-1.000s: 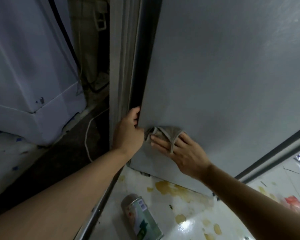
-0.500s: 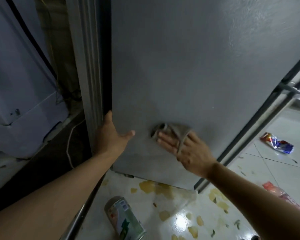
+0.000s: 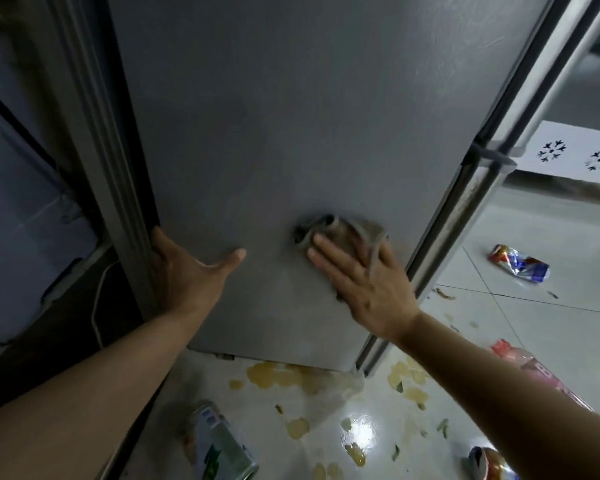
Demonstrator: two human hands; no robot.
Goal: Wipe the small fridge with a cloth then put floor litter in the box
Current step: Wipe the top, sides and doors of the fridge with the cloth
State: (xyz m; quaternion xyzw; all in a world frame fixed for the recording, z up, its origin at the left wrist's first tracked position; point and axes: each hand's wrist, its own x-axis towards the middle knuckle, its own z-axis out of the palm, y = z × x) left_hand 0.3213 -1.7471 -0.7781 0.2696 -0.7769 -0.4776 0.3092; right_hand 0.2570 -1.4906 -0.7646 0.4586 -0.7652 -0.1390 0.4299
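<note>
Right hand [image 3: 368, 289], fingers straight and slightly spread, presses the limp, bunchy cloth [image 3: 340, 230] flat on the fridge [image 3: 291, 116]; left hand [image 3: 184, 271] at nine o'clock, thumb splayed, steadies the panel; soft cloth likely needs palm pressure, not pinching.

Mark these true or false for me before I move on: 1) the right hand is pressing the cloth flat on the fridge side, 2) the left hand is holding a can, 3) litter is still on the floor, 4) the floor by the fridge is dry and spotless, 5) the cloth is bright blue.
1) True. The right hand presses the cloth against the fridge with straight fingers.
2) False. The left hand holds nothing; it rests on the fridge's left edge, thumb spread over the panel.
3) True. A green can, a crumpled wrapper and a pink wrapper lie on the floor.
4) False. Yellowish spill patches sit on the tiles below the fridge.
5) False. It is a dull grey-brown.
</note>
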